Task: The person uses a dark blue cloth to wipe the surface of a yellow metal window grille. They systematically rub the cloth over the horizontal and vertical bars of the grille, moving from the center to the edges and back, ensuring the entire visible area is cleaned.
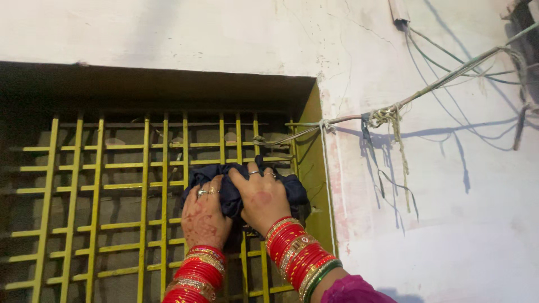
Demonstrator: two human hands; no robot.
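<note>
Two hands (233, 205) press one dark cloth (236, 185) against one yellow grille (118, 196).

Two hands (205, 216) (263, 197) at six o'clock, one dark cloth (233, 191), one yellow window grille (112, 196), one knotted rope (387, 116) at two o'clock.

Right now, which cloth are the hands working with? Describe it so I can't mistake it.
Find the yellow window grille set in the white wall. Near its right edge, both hands press a bunched dark navy cloth against the bars, left hand beside right hand. It is the only fabric there; the nearby rope and wires are thin and pale.
</note>
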